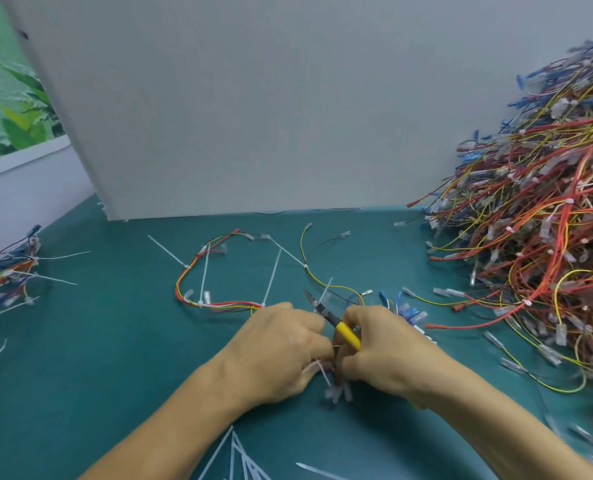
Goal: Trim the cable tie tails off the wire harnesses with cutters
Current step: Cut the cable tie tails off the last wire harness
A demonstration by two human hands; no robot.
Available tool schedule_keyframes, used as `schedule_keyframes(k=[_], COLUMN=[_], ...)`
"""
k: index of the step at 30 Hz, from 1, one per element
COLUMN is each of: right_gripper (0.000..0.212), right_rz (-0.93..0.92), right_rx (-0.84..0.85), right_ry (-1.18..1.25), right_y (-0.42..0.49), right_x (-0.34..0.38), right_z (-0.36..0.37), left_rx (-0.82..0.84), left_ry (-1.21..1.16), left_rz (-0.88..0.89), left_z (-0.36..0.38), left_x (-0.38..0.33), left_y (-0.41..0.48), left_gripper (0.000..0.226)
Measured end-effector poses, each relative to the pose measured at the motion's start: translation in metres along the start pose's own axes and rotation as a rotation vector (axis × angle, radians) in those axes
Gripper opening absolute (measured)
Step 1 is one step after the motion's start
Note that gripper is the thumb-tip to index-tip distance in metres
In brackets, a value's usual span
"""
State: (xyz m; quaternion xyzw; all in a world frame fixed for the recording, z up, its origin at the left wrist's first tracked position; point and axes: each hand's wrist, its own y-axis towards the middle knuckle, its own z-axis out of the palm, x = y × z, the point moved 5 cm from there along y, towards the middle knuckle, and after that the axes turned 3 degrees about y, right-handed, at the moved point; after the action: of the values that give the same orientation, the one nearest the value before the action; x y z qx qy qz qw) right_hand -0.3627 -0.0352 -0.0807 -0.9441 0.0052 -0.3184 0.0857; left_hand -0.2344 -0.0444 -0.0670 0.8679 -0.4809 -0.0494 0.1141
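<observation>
At the near edge of the bench, between the two forearms, lies a scatter of loose white plastic tie tails [239,459], flat on the teal bench mat [115,358]. Just beyond them the two hands meet at mid-bench. The left hand [281,348] has its fingers curled round one end of a red, yellow and white wire harness [218,304]. The harness's clear-sleeved terminals stick out below the knuckles.

The right hand [385,348] grips the yellow-handled steel cutters [336,322] with the handle held against the palm. Their black neck and pointed blades angle up and to the left, away from the person, just above the left hand's fingertips. Blur hides whether the blades are parted.

From the left hand the harness loops out toward the far edge. Its uncut white cable ties [272,275] stand out long and straight from the wires. Along the right edge rises a large heap of red, yellow and blue harnesses [537,237]. At the left edge sits a smaller bundle of harnesses [7,282] with long tie tails sticking out. A plain white board [253,116] stands upright along the far edge.
</observation>
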Motion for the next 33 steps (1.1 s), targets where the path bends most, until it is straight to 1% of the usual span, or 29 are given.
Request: schedule_keyframes(k=[1, 2, 4, 6, 8, 11, 15, 17, 18, 20, 22, 23, 25, 27, 29, 31, 33], right_gripper=[0.018, 0.017, 0.016, 0.014, 0.013, 0.014, 0.033, 0.044, 0.045, 0.036, 0.032, 0.03, 0.022, 0.021, 0.021, 0.023, 0.023], right_rz=[0.009, 0.016, 0.019, 0.026, 0.017, -0.008, 0.018, 0.01, -0.004, -0.032, -0.064, -0.081, -0.102, -0.092, -0.095, -0.103, -0.105], right_rx=[0.009, 0.027, 0.073, 0.127, 0.183, 0.224, 0.193, 0.145, 0.13, 0.143, 0.175, 0.164, 0.063, -0.07, -0.151, -0.167, -0.14], right_ry=[0.015, 0.047, 0.14, 0.239, 0.3, 0.281, 0.242, 0.17, 0.13, 0.086, 0.029, -0.025, -0.164, -0.287, -0.403, -0.516, -0.604], right_y=[0.0, 0.0, 0.0, 0.0, 0.0, 0.0, -0.004, -0.009, -0.012, -0.02, -0.028, -0.03, -0.033, -0.039, -0.044, -0.047, -0.05], right_x=[-0.001, -0.002, -0.002, -0.003, -0.004, -0.004, -0.002, -0.001, -0.001, 0.0, 0.0, -0.002, -0.008, -0.012, -0.013, -0.014, -0.013], right_z=[-0.001, -0.002, -0.002, -0.003, -0.003, -0.002, -0.006, -0.017, -0.024, -0.032, -0.035, -0.036, -0.037, -0.041, -0.044, -0.045, -0.043], left_rx=[-0.038, -0.072, -0.073, -0.022, 0.052, 0.112, 0.167, 0.162, 0.148, 0.105, 0.057, 0.045, 0.038, 0.031, 0.026, 0.02, 0.017], left_ry=[0.026, 0.02, -0.053, -0.141, -0.295, -0.474, -0.485, -0.512, -0.534, -0.573, -0.651, -0.702, -0.777, -0.812, -0.826, -0.826, -0.827], left_rz=[0.059, 0.102, 0.123, 0.057, -0.061, -0.163, -0.203, -0.208, -0.206, -0.213, -0.279, -0.321, -0.355, -0.364, -0.365, -0.372, -0.379], left_z=[-0.003, -0.004, -0.001, 0.006, 0.014, 0.018, 0.024, 0.025, 0.025, 0.023, 0.022, 0.022, 0.023, 0.022, 0.022, 0.022, 0.023], left_x=[-0.004, -0.006, -0.006, -0.002, 0.005, 0.008, 0.008, 0.01, 0.01, 0.01, 0.014, 0.017, 0.02, 0.022, 0.023, 0.023, 0.023], left_y=[-0.001, -0.001, -0.002, -0.002, -0.001, 0.005, 0.006, 0.003, 0.002, 0.0, -0.003, -0.004, -0.005, -0.006, -0.005, -0.004, -0.004], left_gripper=[0.004, 0.009, 0.012, 0.005, 0.009, 0.011, 0.012, 0.015, 0.015, 0.01, 0.001, 0.005, 0.012, 0.011, 0.01, 0.009, 0.01])
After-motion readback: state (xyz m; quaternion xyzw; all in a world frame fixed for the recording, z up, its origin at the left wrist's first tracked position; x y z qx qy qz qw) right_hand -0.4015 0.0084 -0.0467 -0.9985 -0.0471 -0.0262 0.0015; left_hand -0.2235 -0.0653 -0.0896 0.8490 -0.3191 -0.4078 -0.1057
